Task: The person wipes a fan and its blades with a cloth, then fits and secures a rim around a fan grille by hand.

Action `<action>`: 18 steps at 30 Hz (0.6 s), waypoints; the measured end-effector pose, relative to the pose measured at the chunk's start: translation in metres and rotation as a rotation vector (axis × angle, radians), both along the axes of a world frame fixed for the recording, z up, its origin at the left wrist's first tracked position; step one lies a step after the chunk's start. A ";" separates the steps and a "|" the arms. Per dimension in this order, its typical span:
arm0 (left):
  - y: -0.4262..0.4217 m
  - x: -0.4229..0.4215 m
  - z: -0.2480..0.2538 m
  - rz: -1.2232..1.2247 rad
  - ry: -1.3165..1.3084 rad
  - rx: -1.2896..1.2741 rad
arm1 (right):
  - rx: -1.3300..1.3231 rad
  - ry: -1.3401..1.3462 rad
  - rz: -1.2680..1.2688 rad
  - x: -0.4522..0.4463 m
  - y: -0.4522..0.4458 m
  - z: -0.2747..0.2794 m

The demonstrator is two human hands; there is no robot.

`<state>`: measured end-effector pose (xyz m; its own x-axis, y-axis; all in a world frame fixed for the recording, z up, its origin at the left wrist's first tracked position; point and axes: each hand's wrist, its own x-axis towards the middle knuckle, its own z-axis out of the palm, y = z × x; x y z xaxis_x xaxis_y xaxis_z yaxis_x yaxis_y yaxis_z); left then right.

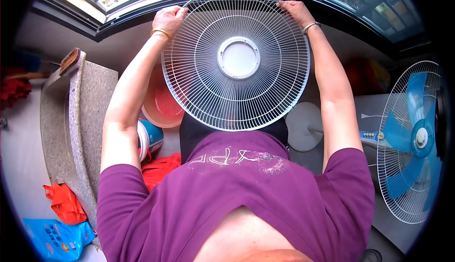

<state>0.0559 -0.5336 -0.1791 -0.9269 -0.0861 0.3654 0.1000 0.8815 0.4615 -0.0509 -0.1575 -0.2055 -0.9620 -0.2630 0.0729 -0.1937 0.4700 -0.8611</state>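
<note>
A round white wire fan guard is held up in front of my body, its plain centre ring facing me. My left hand is closed around the upper left rim. On the upper right rim, my right hand grips the same guard. Some fingers of both hands are hidden behind the wires. To the right, a pedestal fan with blue blades lies on its side, its front uncovered and a rear guard behind the blades.
A red basin and a blue-and-white bucket sit left of my legs, near a red bag. A stone-topped ledge stands at the left. Orange and blue plastic bags lie below it. Window frames run along the far side.
</note>
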 end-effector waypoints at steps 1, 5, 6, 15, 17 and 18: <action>0.001 0.001 0.006 0.024 -0.099 -0.028 | -0.034 -0.022 0.027 0.000 0.002 0.006; 0.007 0.003 0.010 -0.037 -0.034 -0.009 | 0.018 0.087 -0.003 0.005 -0.005 0.028; 0.010 0.003 0.013 -0.035 -0.030 -0.007 | 0.020 0.091 -0.001 0.003 -0.005 0.031; 0.012 0.015 0.022 -0.032 0.030 0.030 | 0.264 0.525 -0.012 0.015 -0.010 0.049; 0.012 0.012 0.020 -0.064 0.009 0.123 | 0.300 0.550 -0.045 0.024 -0.008 0.051; 0.011 0.010 0.019 -0.098 -0.017 0.216 | 0.325 0.561 -0.061 0.028 -0.008 0.054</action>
<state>0.0657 -0.5226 -0.1599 -0.9405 -0.0701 0.3324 0.1705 0.7489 0.6404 -0.0225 -0.1652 -0.1519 -0.8148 -0.3024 0.4946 -0.5374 0.7140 -0.4488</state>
